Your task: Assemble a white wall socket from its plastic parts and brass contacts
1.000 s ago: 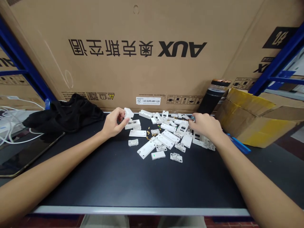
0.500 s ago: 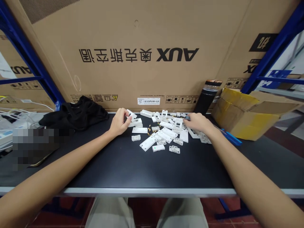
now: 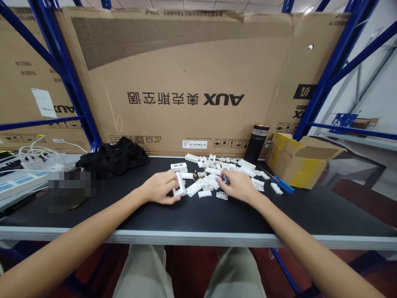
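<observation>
My left hand [image 3: 159, 187] grips a white plastic switch-like housing [image 3: 180, 186], tilted up on its edge above the black tabletop. My right hand [image 3: 240, 186] is closed on a small dark, bluish object [image 3: 225, 179] that its fingers mostly cover. Between and behind both hands spreads a loose pile of white plastic pieces, among them a flat plate [image 3: 194, 188] and a small bracket [image 3: 221, 195]. Small brass-coloured parts [image 3: 195, 175] lie within the pile. Two stacked white housings [image 3: 179, 167] stand just behind my left hand.
A black bottle [image 3: 256, 145] and an opened carton [image 3: 288, 159] stand at the back right, with blue-handled pliers [image 3: 283, 185] before them. Black cloth [image 3: 124, 155] and a white power strip [image 3: 25, 182] lie left. A large cardboard sheet [image 3: 186, 120] closes off the back.
The view has tilted upward. My left hand has come nearer the front edge with a white housing in it. My right hand has shifted left and forward, over the pile's near side.
</observation>
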`<state>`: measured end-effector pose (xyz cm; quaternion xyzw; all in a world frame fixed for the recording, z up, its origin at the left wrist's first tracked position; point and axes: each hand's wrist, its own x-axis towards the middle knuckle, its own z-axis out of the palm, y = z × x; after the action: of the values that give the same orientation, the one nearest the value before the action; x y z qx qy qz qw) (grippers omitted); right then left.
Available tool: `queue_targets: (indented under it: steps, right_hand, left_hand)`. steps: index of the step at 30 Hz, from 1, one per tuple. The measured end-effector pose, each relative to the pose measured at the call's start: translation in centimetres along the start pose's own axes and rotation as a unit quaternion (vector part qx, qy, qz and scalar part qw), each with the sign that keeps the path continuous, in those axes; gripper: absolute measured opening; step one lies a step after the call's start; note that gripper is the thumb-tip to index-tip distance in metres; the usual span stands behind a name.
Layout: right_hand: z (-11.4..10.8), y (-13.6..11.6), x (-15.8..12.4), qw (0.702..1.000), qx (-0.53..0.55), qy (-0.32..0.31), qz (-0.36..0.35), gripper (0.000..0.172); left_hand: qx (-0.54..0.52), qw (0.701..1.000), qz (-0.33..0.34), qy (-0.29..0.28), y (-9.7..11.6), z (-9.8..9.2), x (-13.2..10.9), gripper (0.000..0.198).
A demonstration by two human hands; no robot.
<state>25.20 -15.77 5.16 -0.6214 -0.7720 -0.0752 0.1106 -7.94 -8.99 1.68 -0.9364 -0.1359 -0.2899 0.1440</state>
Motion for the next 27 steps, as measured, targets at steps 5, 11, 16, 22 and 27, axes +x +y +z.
queue_targets:
  steps: [5, 11, 16, 22, 27]
  right_hand:
    - [1.0, -2.1, -3.3, 0.994, 0.011, -0.027, -0.11, 0.032]
    - [2.4, -1.3, -2.0, 0.994, 0.021, -0.029, -0.107, 0.013]
    - [3.1, -1.0, -0.5, 0.995, 0.021, -0.019, -0.098, 0.011]
    - [3.2, -1.1, 0.1, 0.998, 0.019, 0.013, -0.062, 0.022]
    - [2.6, -2.0, -1.8, 0.996, 0.047, 0.044, -0.061, 0.024]
  left_hand:
    - [0.023, 0.996, 0.051, -0.063, 3.2, -0.9, -0.6, 0.045]
    - [0.015, 0.991, -0.035, -0.131, 4.4, -1.3, 0.6, 0.036]
    - [-0.026, 0.978, -0.126, -0.163, 3.8, -0.5, 1.4, 0.032]
    - [-0.063, 0.965, -0.192, -0.164, 3.1, 1.0, 1.9, 0.039]
    - [-0.079, 0.96, -0.235, -0.134, 3.2, 1.1, 1.9, 0.05]
